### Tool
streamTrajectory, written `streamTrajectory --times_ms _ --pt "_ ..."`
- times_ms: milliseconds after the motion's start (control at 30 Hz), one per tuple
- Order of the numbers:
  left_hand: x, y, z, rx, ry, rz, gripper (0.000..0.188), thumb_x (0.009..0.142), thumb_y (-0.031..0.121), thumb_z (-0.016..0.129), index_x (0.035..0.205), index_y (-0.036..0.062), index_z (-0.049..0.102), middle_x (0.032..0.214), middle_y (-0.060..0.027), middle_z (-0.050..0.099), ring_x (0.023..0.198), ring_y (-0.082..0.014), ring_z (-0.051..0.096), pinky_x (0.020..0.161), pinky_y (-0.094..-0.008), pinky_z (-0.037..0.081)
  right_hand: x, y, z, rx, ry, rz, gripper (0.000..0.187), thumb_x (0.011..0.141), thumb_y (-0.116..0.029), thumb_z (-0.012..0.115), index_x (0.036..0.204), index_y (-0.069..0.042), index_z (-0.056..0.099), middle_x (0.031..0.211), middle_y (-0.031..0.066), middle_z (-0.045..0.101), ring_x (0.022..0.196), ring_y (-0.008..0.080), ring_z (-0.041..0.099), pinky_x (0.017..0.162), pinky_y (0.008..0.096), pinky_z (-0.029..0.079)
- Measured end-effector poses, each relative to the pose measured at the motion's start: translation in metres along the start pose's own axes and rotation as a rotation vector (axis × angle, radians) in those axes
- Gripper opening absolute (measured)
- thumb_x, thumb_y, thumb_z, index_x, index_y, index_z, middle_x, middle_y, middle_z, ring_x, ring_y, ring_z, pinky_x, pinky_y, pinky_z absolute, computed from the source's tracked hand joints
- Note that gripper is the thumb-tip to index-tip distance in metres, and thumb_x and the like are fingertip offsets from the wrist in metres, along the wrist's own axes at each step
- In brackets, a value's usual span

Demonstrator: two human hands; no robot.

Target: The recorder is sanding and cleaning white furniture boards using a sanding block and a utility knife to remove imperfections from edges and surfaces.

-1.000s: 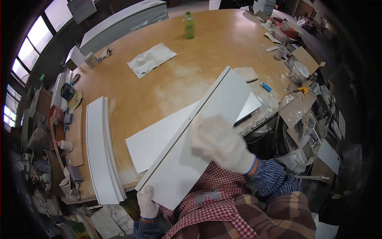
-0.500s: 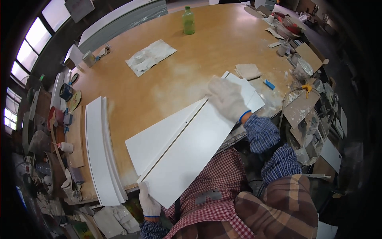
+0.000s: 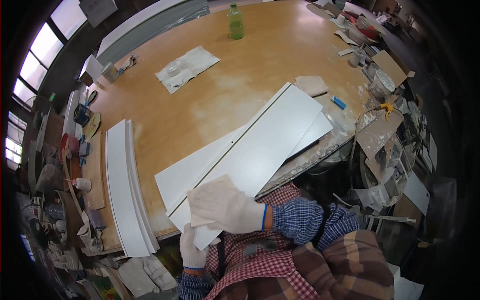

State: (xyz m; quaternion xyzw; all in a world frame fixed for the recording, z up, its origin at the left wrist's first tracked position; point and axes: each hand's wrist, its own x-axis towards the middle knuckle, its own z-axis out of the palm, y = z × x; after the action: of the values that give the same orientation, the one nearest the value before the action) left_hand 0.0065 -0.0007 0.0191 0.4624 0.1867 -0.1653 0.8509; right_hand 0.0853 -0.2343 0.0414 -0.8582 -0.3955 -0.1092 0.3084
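Note:
A long white board (image 3: 265, 135) with a dark groove along one edge lies slantwise across the near side of the table. It rests on another white board (image 3: 187, 167), which shows at both sides beneath it. Both my hands wear pale knit gloves. My right hand (image 3: 225, 207) lies on the near end of the upper board, its fingers flat over a beige cloth (image 3: 227, 185) that it presses to the surface. At the near corner my left hand (image 3: 192, 250) grips the board's edge, its thumb up beside the cloth; its other fingers are partly hidden below.
Stacked white strips (image 3: 125, 195) lie along the left. Farther off are a green bottle (image 3: 235, 22) and a stained white sheet (image 3: 187, 67). A folded cloth (image 3: 311, 85) and a blue piece (image 3: 338, 102) lie beyond the board. Clutter crowds the right edge, with a yellow-handled tool (image 3: 386, 110).
My right hand has swept from the board's far end to its near end, beside my left hand. The upper board has shifted slightly away from me, uncovering more of the lower board at the right.

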Motion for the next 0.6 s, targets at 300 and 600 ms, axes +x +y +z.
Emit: streamTrajectory --times_ms 300,600 --pt "0.005 0.016 -0.006 -0.055 0.108 -0.022 0.038 0.12 0.034 0.048 0.137 0.0001 0.054 0.119 -0.0201 0.074 0.092 -0.033 0.081 0.055 -0.0438 0.073 -0.081 0.2 -0.152 -0.68 0.148 0.857 0.045 0.1 -0.034 0.066 0.138 -0.011 0.071 0.145 0.0148 0.066 0.145 0.0356 0.055 0.127 0.0496 0.037" --pt "0.014 0.009 -0.043 0.014 0.064 -0.009 0.045 0.118 0.036 0.051 0.14 -0.0033 0.054 0.119 -0.0221 0.075 0.086 -0.0321 0.081 0.053 -0.0416 0.071 -0.027 0.025 -0.022 -0.173 0.1 0.177 0.044 0.086 -0.028 0.077 0.128 -0.016 0.074 0.142 0.0185 0.066 0.14 0.0395 0.058 0.125 0.057 0.04"
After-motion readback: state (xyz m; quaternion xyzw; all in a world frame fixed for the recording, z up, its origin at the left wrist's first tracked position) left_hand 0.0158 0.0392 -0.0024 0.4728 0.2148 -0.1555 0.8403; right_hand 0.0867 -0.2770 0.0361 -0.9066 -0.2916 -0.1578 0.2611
